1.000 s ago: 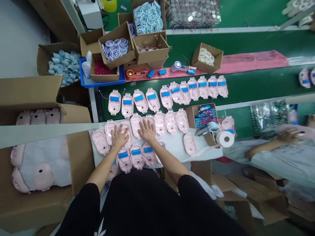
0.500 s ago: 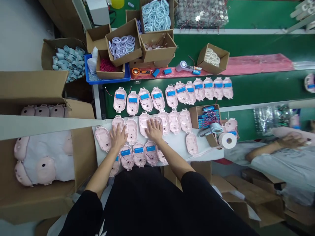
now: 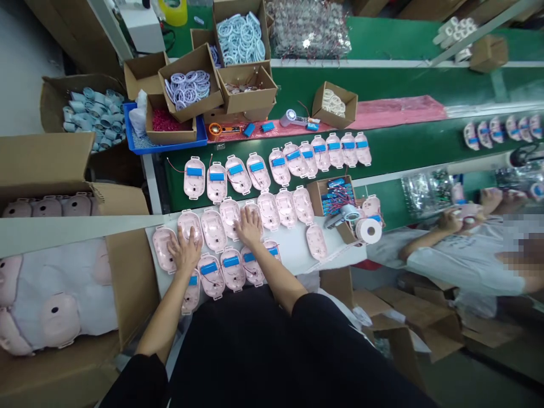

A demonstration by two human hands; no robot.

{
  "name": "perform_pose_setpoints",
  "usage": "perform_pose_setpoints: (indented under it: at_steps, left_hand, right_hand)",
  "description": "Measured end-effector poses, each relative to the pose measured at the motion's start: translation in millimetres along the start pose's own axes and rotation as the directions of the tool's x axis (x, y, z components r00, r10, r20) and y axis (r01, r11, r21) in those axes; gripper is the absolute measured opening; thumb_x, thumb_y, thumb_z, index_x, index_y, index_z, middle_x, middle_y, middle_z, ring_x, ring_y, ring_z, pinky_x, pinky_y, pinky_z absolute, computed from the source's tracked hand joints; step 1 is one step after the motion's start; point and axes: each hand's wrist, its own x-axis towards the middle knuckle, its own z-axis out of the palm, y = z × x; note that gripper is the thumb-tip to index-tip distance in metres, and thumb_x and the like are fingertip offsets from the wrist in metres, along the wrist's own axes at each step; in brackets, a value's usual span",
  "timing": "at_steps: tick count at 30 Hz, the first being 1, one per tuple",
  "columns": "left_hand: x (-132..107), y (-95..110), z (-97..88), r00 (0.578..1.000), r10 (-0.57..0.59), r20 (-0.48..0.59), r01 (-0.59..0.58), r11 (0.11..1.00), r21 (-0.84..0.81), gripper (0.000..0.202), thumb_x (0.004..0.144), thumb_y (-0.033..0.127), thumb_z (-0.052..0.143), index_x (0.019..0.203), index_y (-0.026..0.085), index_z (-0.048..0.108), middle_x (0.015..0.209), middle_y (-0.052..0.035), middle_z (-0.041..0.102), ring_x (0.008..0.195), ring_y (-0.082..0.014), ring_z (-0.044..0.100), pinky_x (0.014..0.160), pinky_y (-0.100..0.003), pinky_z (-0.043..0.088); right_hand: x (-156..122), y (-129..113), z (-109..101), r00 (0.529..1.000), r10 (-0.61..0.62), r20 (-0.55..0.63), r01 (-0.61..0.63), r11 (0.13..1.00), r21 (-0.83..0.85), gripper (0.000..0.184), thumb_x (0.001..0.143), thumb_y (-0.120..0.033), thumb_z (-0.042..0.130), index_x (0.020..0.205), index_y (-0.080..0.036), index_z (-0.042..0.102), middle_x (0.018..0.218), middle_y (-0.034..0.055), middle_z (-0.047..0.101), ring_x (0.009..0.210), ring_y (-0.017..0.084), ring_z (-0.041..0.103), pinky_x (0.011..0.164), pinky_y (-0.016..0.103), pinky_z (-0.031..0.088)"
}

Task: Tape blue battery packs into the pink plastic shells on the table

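Note:
Several pink plastic shells point(image 3: 213, 229) lie in rows on a white sheet point(image 3: 293, 249) at the bench's near edge. My left hand point(image 3: 185, 249) rests flat with fingers spread across two shells at the left end. Over a shell in the middle row, my right hand point(image 3: 249, 226) also lies flat and spread. Nearer to me, a row of shells carries blue batteries point(image 3: 232, 261). More battery-fitted shells point(image 3: 238, 173) line the green belt point(image 3: 399, 150) beyond.
A large carton point(image 3: 131, 277) of pink housings stands at my left. Small boxes of rings point(image 3: 189, 88) and a blue tray point(image 3: 170, 146) crowd the back left. A box of blue batteries point(image 3: 335, 195) and a tape roll point(image 3: 368, 230) sit to the right. Another person point(image 3: 463, 263) works at right.
My left hand has slid left onto the shells at the left end of the row. The right hand stays on a middle shell. The view has shifted, showing more of the person at right.

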Motion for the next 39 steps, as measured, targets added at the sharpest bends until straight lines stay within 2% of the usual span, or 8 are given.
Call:
perform_pose_setpoints:
  at_steps: [4, 9, 13, 18, 26, 34, 37, 39]
  left_hand:
    - [1.2, -17.9, 3.6, 0.984, -0.166, -0.064, 0.168, 0.985, 0.023, 0.07, 0.103, 0.053, 0.041, 0.163, 0.017, 0.034, 0.172, -0.0249, 0.013, 0.157, -0.0493, 0.013, 0.12, -0.072, 0.021]
    - [7.5, -17.6, 17.7, 0.983, -0.182, 0.018, 0.182, 0.983, 0.025, 0.077, 0.101, 0.056, 0.044, 0.164, 0.013, 0.03, 0.173, -0.026, 0.012, 0.158, -0.0495, 0.009, 0.121, -0.072, 0.019]
    - [7.0, -10.9, 20.5, 0.984, -0.179, 0.022, 0.179, 0.984, 0.02, 0.077, 0.101, 0.058, 0.044, 0.165, 0.018, 0.028, 0.174, -0.0225, 0.013, 0.158, -0.0496, 0.011, 0.121, -0.072, 0.018]
    - [-5.1, -15.8, 22.3, 0.997, -0.004, 0.08, 0.002, 1.0, 0.021, 0.071, 0.101, 0.053, 0.046, 0.165, 0.025, 0.03, 0.173, -0.0162, 0.021, 0.158, -0.0411, 0.018, 0.126, -0.068, 0.012]
    - [15.8, -3.8, 20.9, 0.993, -0.087, 0.077, 0.096, 0.988, -0.122, 0.071, 0.102, 0.055, 0.04, 0.166, 0.027, 0.026, 0.175, -0.0145, 0.014, 0.159, -0.0416, 0.014, 0.125, -0.069, 0.012]
    - [22.6, 9.8, 18.1, 0.995, -0.045, 0.09, 0.069, 0.959, -0.276, 0.068, 0.102, 0.056, 0.041, 0.164, 0.028, 0.032, 0.175, -0.0156, 0.013, 0.159, -0.044, 0.014, 0.124, -0.072, 0.013]
    - [6.1, -11.6, 6.4, 0.997, 0.077, 0.005, -0.069, 0.925, -0.374, 0.066, 0.102, 0.052, 0.044, 0.162, 0.024, 0.037, 0.171, -0.0168, 0.028, 0.157, -0.0388, 0.025, 0.125, -0.064, 0.023]
    - [-15.0, -51.6, -11.8, 0.985, 0.149, -0.082, -0.17, 0.89, -0.423, 0.059, 0.102, 0.048, 0.047, 0.156, 0.024, 0.047, 0.16, -0.0141, 0.048, 0.149, -0.0301, 0.042, 0.124, -0.05, 0.035]
  right_hand:
    - [4.5, 6.3, -5.9, 0.999, -0.043, -0.004, 0.043, 0.999, 0.009, 0.068, 0.109, -0.059, 0.019, 0.17, -0.03, 0.019, 0.177, -0.003, 0.007, 0.163, 0.026, 0.0, 0.13, 0.05, 0.001]
    - [-6.0, 0.2, -15.3, 0.997, -0.051, -0.064, 0.052, 0.999, 0.008, 0.067, 0.108, -0.056, 0.029, 0.168, -0.026, 0.027, 0.176, 0.0022, 0.012, 0.162, 0.029, 0.008, 0.13, 0.053, 0.004]
    - [-27.9, -45.6, -4.8, 0.949, -0.307, -0.065, 0.308, 0.951, 0.012, 0.064, 0.108, -0.055, 0.035, 0.167, -0.029, 0.032, 0.176, 0.002, 0.016, 0.162, 0.029, 0.008, 0.13, 0.054, 0.005]
    - [-44.2, -102.6, 17.1, 0.846, -0.532, -0.017, 0.532, 0.846, 0.024, 0.059, 0.108, -0.052, 0.041, 0.163, -0.03, 0.04, 0.174, 0.0033, 0.023, 0.161, 0.03, 0.014, 0.13, 0.053, 0.008]
    - [-38.2, -102.5, 18.9, 0.823, -0.567, 0.046, 0.568, 0.821, -0.051, 0.053, 0.109, -0.047, 0.036, 0.158, -0.031, 0.049, 0.175, 0.0025, 0.02, 0.162, 0.03, 0.014, 0.13, 0.053, 0.006]
    - [-50.7, -108.4, 29.0, 0.865, -0.482, 0.14, 0.501, 0.848, -0.175, 0.062, 0.107, -0.045, 0.035, 0.167, -0.03, 0.032, 0.176, 0.004, 0.014, 0.162, 0.03, 0.013, 0.129, 0.055, 0.01]
    - [-58.6, -108.1, 25.3, 0.869, -0.489, 0.071, 0.493, 0.85, -0.186, 0.059, 0.107, -0.048, 0.035, 0.164, -0.03, 0.039, 0.175, 0.0044, 0.02, 0.16, 0.031, 0.017, 0.128, 0.054, 0.015]
    - [-70.5, -102.4, 18.9, 0.861, -0.509, -0.006, 0.5, 0.848, -0.177, 0.059, 0.107, -0.049, 0.037, 0.161, -0.027, 0.044, 0.173, 0.0077, 0.027, 0.158, 0.033, 0.023, 0.126, 0.054, 0.02]
